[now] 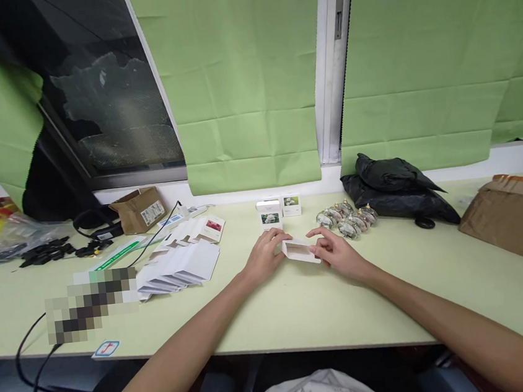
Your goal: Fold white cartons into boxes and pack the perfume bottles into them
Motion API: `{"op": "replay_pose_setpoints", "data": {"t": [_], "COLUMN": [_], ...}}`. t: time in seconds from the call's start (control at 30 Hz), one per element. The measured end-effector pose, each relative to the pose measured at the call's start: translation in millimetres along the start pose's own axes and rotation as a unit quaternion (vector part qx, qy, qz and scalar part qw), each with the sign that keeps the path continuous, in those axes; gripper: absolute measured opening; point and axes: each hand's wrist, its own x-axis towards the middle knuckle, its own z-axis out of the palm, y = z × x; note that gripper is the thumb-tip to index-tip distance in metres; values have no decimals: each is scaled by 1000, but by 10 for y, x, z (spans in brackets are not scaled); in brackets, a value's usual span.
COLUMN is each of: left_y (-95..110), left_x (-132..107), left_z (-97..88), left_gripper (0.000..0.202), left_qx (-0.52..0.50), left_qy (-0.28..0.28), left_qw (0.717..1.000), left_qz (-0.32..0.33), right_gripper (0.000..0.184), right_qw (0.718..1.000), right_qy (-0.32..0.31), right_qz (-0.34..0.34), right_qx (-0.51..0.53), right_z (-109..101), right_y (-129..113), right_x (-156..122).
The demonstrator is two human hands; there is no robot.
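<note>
A small white cardboard box (298,250) is held low over the table, its open side facing me and a flap at its lower right edge. My left hand (266,255) is closed around its left end. At the right end, my right hand (337,251) has its thumb against the box, with the index finger raised and bent. Just behind stand two white boxes with flower pictures, a nearer one (270,215) and a farther one (291,204). Several round glass bottles with gold-coloured tops (349,219) are grouped to the right of them.
Flat white folded cartons (179,264) lie piled at left. Farther left are a brown carton (140,210), black pieces (52,250) and cables. Black plastic bags (396,191) and a large brown package (516,219) are at right. The table's front edge (315,347) runs below my forearms.
</note>
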Motion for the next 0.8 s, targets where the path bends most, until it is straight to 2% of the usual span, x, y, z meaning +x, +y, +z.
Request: {"op": "replay_pose_setpoints", "data": {"t": [0.17,0.4,0.63,0.8], "left_y": [-18,-36,-6,16], "left_x": [-6,-4,-7,4], "left_z": [7,-6,-27,-42], "left_gripper": [36,39,38,47], "left_qx": [-7,-49,-79,-89], "left_qy": [7,11,11,30], "left_qw": [1000,998,996,996], "left_qz": [-11,-28,-37,-14], "right_gripper": [34,39,38,38], "right_qw": [1000,993,986,980], "right_qy": [23,55,60,57], "right_qz": [-11,-50,-73,-95], "right_qx": [-4,-92,-135,-167], "right_z": [-7,-18,-22,-10], "right_y": [-50,-57,-103,-120], "right_x": [-43,-43,-65,-90]}}
